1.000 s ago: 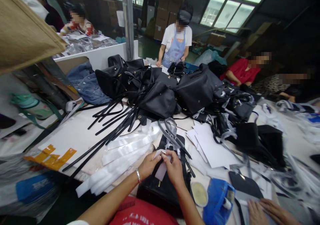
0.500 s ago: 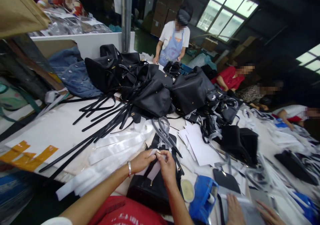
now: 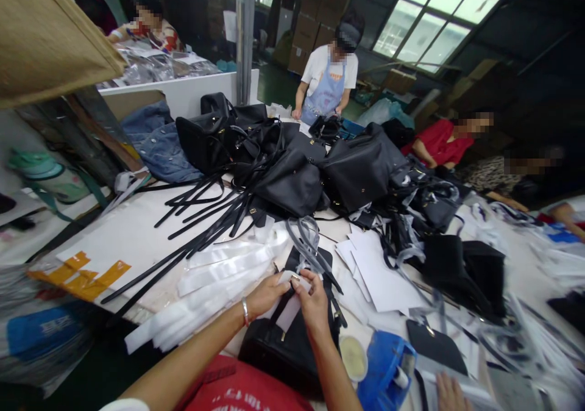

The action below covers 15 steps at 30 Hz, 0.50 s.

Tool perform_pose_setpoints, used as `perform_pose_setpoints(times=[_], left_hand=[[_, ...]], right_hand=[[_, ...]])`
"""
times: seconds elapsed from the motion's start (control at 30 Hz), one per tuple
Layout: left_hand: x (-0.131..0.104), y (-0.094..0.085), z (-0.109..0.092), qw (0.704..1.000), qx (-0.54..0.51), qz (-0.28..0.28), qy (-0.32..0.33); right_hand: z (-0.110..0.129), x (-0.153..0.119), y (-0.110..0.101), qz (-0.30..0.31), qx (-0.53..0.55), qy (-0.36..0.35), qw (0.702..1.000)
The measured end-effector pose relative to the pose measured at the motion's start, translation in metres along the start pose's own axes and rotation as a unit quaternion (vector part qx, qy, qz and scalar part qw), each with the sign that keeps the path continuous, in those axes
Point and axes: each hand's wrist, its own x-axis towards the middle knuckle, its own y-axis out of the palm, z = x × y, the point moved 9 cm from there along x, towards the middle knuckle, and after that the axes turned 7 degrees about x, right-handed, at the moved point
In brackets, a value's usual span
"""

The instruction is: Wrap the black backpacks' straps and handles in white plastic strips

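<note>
A black handbag (image 3: 269, 356) lies in front of me, its handles (image 3: 307, 240) covered in clear plastic. Above it, both hands meet at a small metal fitting (image 3: 295, 280) with white wrapping material (image 3: 287, 275) around it. My left hand (image 3: 269, 295), with a bracelet at the wrist, pinches the wrapping from the left. From the right, my right hand (image 3: 313, 301) has its thumb and fingers closed on the fitting. A pale strip (image 3: 287, 313) hangs below them over the bag's front. The fingertips partly hide the fitting.
Black bags (image 3: 292, 182) are heaped behind, with long straps (image 3: 183, 258) trailing left. White strips (image 3: 196, 301) and white sheets (image 3: 379, 271) flank my bag. A round tub (image 3: 353, 358) and blue container (image 3: 386, 368) stand right. A co-worker's hand (image 3: 450, 393) is at lower right.
The view has swung left, so everything sits further right in the picture. My hands stay at the fitting, and the right thumb now presses over it. One of the co-worker's hands is out of view.
</note>
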Motion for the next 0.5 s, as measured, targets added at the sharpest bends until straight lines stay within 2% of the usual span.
perform_pose_setpoints(times=[0.13, 0.3, 0.5], left_hand=[[0.0005, -0.0019, 0.0055, 0.999, 0.019, -0.037, -0.008], [0.0007, -0.0025, 0.0089, 0.998, 0.027, -0.055, -0.023], [0.0024, 0.0059, 0.0031, 1.0, 0.0, -0.01, -0.029]], right_hand=[[-0.0008, -0.0012, -0.0031, -0.01, -0.012, -0.006, 1.0], [-0.0021, -0.002, -0.0036, -0.008, -0.004, -0.008, 1.0], [-0.0022, 0.0019, -0.0039, -0.01, -0.006, -0.005, 1.0]])
